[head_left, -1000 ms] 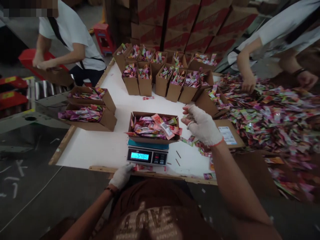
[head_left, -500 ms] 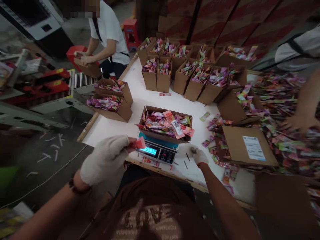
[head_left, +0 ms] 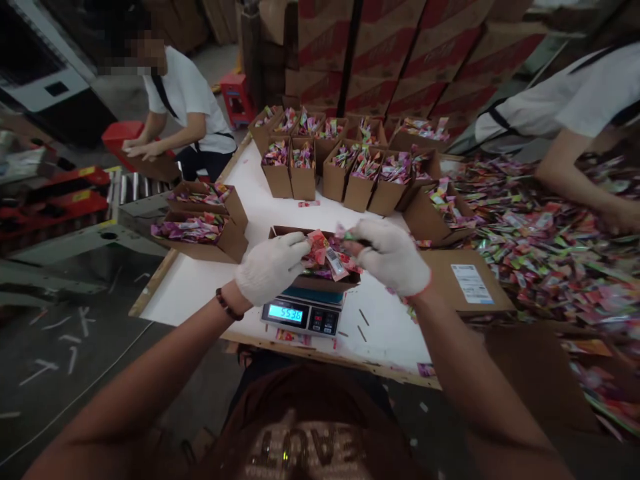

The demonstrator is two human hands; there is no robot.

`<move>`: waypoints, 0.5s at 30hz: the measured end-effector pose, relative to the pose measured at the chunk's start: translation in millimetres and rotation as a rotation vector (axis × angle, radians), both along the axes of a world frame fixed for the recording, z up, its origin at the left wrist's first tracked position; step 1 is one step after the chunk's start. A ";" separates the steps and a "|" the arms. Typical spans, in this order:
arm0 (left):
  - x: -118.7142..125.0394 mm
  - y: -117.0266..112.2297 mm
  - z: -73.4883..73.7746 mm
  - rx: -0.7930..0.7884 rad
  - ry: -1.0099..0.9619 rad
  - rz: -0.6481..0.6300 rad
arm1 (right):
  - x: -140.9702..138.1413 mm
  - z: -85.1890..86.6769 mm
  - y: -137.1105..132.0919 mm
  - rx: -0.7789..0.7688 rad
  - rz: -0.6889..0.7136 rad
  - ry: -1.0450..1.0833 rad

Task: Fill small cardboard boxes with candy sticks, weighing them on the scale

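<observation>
White-gloved right hand (head_left: 394, 257) is pinching a glossy packet (head_left: 345, 233) over the brown rectangular cardboard box (head_left: 325, 285); white-gloved left hand (head_left: 273, 267) is hiding its grip; touching lightly is probably wisest.

Packing workshop, shown by stacked cartons (head_left: 380, 60) and roller conveyor (head_left: 137, 187).
</observation>
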State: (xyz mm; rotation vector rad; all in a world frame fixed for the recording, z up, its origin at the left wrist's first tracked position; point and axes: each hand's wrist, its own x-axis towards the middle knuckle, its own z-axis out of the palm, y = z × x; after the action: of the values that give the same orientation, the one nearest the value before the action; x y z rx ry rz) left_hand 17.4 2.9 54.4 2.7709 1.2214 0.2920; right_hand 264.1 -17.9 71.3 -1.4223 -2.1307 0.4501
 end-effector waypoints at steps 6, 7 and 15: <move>-68.3 -51.6 -19.1 0.015 -0.361 0.150 | -0.9 -20.6 13.9 0.016 -0.078 0.109; -76.4 -63.5 -35.0 -0.083 -0.334 0.159 | 12.9 -33.9 12.2 0.001 -0.182 0.148; -46.1 -130.6 -223.4 -0.720 0.250 0.039 | 102.2 -181.7 -43.2 -0.545 -0.647 -0.199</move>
State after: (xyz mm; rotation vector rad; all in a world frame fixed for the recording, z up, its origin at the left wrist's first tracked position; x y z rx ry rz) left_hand -28.7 -127.7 -169.0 2.1898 1.1304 -0.4265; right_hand 366.3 -61.1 -110.4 -2.4298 -1.5932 0.6743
